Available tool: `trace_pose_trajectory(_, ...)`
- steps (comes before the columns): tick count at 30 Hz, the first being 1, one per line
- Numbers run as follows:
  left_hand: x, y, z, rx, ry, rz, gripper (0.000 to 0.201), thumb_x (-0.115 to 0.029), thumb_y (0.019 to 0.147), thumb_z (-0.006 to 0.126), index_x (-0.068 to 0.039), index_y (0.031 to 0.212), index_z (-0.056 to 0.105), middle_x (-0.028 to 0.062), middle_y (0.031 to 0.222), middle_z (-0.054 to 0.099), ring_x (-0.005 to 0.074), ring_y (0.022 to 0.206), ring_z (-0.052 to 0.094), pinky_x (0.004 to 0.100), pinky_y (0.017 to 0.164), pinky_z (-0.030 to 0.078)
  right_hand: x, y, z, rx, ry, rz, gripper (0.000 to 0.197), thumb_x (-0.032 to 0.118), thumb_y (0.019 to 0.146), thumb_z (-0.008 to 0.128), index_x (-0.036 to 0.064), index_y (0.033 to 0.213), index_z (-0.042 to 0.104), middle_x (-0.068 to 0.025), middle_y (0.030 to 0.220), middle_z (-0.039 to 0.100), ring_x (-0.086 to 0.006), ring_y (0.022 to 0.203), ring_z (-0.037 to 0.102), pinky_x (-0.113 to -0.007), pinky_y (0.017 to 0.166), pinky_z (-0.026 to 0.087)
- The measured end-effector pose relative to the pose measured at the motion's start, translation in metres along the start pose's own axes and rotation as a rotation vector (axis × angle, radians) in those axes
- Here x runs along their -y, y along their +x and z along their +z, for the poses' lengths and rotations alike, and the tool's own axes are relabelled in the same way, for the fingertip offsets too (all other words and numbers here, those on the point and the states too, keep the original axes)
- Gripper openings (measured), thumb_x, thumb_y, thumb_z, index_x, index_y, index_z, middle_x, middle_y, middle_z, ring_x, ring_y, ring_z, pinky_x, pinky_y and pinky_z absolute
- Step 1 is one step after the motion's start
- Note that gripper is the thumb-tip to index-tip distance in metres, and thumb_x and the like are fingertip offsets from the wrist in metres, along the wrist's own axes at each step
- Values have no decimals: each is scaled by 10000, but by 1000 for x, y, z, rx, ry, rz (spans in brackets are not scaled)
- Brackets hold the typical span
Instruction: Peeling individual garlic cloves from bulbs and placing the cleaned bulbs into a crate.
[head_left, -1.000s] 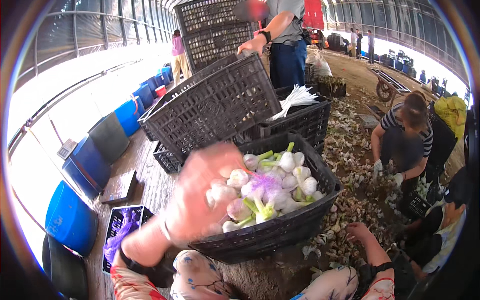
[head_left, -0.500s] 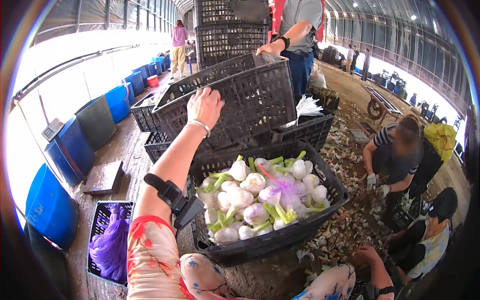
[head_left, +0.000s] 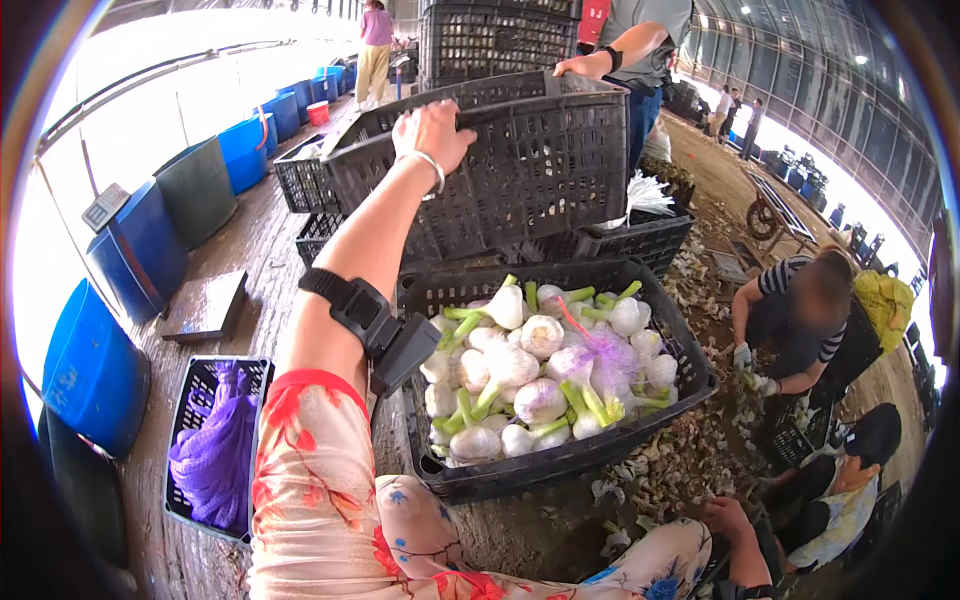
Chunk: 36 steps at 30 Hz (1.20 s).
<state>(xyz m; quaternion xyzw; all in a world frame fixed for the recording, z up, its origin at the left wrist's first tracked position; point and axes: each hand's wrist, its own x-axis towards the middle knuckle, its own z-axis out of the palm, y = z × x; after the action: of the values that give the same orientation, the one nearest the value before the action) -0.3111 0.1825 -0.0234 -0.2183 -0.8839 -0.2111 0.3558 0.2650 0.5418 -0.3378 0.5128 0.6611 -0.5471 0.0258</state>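
My left hand (head_left: 435, 138) is closed over the near rim of an empty-looking black plastic crate (head_left: 520, 175), tilted above other crates. A co-worker's hand (head_left: 585, 66) holds the same crate at its far right corner. Close in front of me stands another black crate (head_left: 560, 478) heaped with garlic bulbs (head_left: 510, 368) with cut green stems. A patch of purple netting (head_left: 612, 358) with a red tie lies on the bulbs. At the lower right, my right hand (head_left: 730, 520) is beside my right knee, its fingers too small and partly hidden to read.
On the left are a crate with purple net bags (head_left: 215, 460), a platform scale (head_left: 205, 307) and blue barrels (head_left: 95, 370). Stacked crates (head_left: 500, 45) stand behind. Two people sit at the right by garlic scraps (head_left: 690, 430). White ties (head_left: 650, 195) lie beyond the garlic.
The view has shifted, so most things sit differently in it. My left hand stays on the raised crate's rim, and the crate looks more level; the co-worker still holds its far corner.
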Motion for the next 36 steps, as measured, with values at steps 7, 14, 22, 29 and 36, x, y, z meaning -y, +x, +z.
trace_pose_trajectory(7, 58, 25, -33, -26, 127, -93, 475, -443, 660, 616, -152, 1034, 594, 94, 971, 617, 256, 915, 584, 380, 785, 445, 9, 10, 17, -18, -49, 47, 84, 74, 730, 536, 31, 786, 581, -14, 601, 523, -111, 465, 481, -244, 402, 358)
trace_pose_trajectory(14, 172, 1, -72, -67, 60, -367, 344, -373, 599, 670, -63, 746, 644, 102, 700, 632, 202, 688, 601, 331, 652, 455, 4, 65, 24, 105, -22, -57, 72, 106, 751, 527, 45, 721, 549, -10, 560, 493, -127, 470, 500, -263, 417, 380)
trace_pose_trajectory(22, 181, -91, -36, 93, 443, -580, 399, -363, 647, 617, -99, 947, 620, 112, 1003, 599, 247, 973, 555, 343, 830, 428, -4, 99, 37, 43, -100, 105, 195, 91, 661, 656, 8, 830, 606, -78, 740, 601, -198, 658, 593, -357, 541, 463)
trace_pose_trajectory(29, 171, -106, 30, 290, 246, -565, 433, -355, 694, 617, -86, 1025, 540, 133, 1021, 579, 283, 984, 538, 427, 811, 408, 9, 51, 30, 14, -303, 53, 349, 209, 719, 599, 2, 1000, 603, -137, 844, 628, -184, 743, 612, -328, 652, 485)
trace_pose_trajectory(36, 197, -225, 140, 78, 319, -75, 316, -203, 642, 654, -47, 892, 541, 115, 956, 526, 271, 962, 477, 383, 844, 353, -6, 39, 10, -26, -287, -5, 354, 243, 727, 617, 10, 994, 607, -127, 813, 636, -215, 679, 622, -334, 601, 500)
